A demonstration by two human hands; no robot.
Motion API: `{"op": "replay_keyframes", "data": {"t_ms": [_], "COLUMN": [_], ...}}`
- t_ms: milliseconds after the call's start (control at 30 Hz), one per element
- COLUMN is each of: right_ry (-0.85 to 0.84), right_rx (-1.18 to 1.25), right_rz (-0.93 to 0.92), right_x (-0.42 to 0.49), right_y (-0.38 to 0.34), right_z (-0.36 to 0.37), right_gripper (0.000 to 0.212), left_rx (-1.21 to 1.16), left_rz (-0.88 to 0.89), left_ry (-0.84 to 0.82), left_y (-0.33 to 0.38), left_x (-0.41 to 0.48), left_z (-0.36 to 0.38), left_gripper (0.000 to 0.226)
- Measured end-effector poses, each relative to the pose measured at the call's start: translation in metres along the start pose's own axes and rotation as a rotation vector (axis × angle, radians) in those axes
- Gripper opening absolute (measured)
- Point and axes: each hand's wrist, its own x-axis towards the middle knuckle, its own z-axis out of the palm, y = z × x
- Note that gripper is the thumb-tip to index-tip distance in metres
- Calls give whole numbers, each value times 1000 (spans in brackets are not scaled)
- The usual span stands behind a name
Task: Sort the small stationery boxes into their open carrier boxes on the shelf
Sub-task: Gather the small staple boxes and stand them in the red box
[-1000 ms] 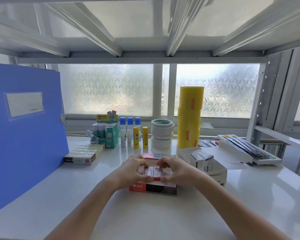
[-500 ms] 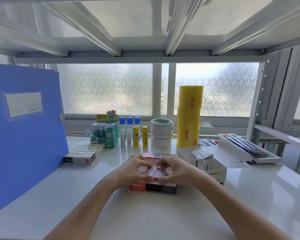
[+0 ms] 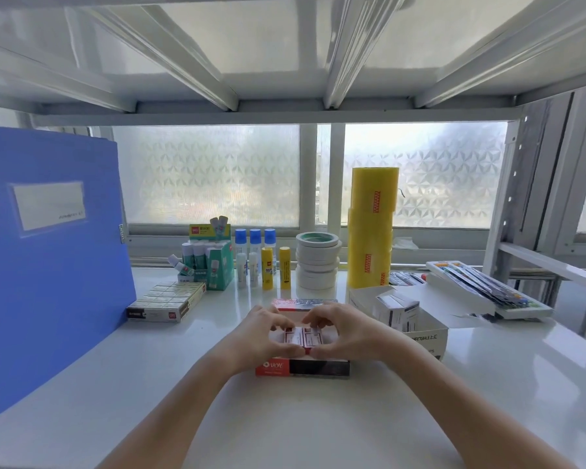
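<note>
A red-and-black open carrier box point(image 3: 301, 367) sits in the middle of the white shelf. Small red-and-white stationery boxes point(image 3: 301, 335) lie inside it. My left hand point(image 3: 261, 336) and my right hand point(image 3: 342, 333) curl over the box from either side, fingertips pinching the small boxes between them. To the right stands a white open carrier box point(image 3: 427, 336) with small white-and-grey boxes point(image 3: 398, 309) upright in it. At the left, a flat carrier box point(image 3: 164, 304) holds rows of small pale boxes.
A tall blue folder point(image 3: 48, 265) leans at the left. Along the back stand a green glue-stick display point(image 3: 214, 262), glue sticks point(image 3: 268, 265), stacked white tape rolls point(image 3: 318, 262) and tall yellow tape rolls point(image 3: 372, 228). A tray of pens point(image 3: 487, 289) lies at the right.
My fingers have shifted slightly on the small red-and-white boxes, pressing them down in the carrier box. Nothing else has moved.
</note>
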Motion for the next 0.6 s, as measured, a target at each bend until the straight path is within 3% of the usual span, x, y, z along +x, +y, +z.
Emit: {"op": "replay_keyframes", "data": {"t_ms": [600], "right_ry": [38], "right_rx": [-16], "right_rz": [12], "right_x": [0], "right_y": [2], "right_z": [2], "right_gripper": [49], "left_rx": [-80], "left_rz": [1], "left_ry": [-38], "left_y": [5], "left_x": [-5], "left_z": [1], "left_gripper": [60]}}
